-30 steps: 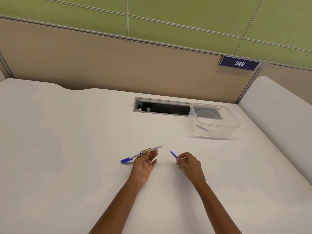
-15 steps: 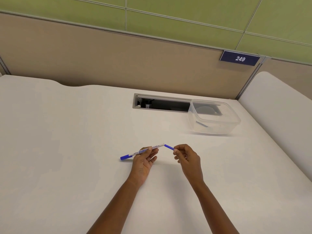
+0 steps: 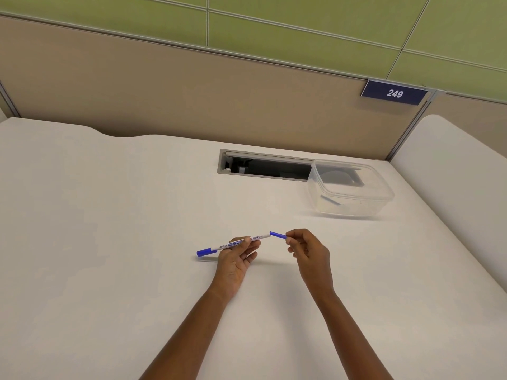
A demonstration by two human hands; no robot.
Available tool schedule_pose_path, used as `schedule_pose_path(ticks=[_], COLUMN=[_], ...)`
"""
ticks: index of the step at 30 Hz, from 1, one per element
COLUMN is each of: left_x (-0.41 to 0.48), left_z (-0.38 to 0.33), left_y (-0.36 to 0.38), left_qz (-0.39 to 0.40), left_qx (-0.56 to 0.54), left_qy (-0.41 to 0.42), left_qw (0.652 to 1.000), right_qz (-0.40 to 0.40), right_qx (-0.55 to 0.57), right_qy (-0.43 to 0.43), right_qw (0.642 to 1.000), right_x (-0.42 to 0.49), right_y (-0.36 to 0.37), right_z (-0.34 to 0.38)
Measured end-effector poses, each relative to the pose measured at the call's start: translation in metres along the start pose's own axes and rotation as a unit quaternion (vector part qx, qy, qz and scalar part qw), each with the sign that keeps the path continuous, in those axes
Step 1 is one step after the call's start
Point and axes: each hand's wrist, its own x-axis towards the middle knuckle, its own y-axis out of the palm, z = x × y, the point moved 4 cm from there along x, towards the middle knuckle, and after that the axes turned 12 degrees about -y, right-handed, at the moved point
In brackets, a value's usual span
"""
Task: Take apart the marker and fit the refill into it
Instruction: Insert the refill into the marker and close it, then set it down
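Note:
A white marker [image 3: 258, 238] with a blue cap at its left end is held level above the desk, pinched at mid-barrel by my left hand [image 3: 236, 259]. My right hand [image 3: 307, 250] pinches a short blue piece [image 3: 277, 235] between thumb and fingertips. The tip of that blue piece meets the open right end of the marker barrel. I cannot tell whether the piece sits inside the barrel or only touches it.
A clear plastic tub [image 3: 349, 187] stands at the back right with a small dark item inside. Behind it an open cable slot [image 3: 263, 167] is cut into the white desk [image 3: 109, 242]. A partition wall rises behind the desk.
My right hand has carried the blue piece left and up until it meets the marker's right end. The left hand and marker stayed almost still.

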Motion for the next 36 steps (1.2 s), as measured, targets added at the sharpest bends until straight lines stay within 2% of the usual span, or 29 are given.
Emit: schedule_pose_path(ticks=[11, 23, 36], left_x=[0.0, 0.0, 0.0], left_z=[0.001, 0.0, 0.001], left_y=[0.001, 0.002, 0.001], left_qz=[-0.008, -0.004, -0.004], left_qx=[0.018, 0.036, 0.023], left_qy=[0.004, 0.01, 0.01], left_qw=[1.0, 0.999, 1.0], right_qz=[0.043, 0.027, 0.001], right_qx=[-0.13, -0.008, 0.015], right_qy=[-0.129, -0.008, 0.007], right_qw=[0.982, 1.0, 1.0], right_x=[0.001, -0.003, -0.003], right_y=[-0.005, 0.002, 0.004], right_z=[0.001, -0.003, -0.004])
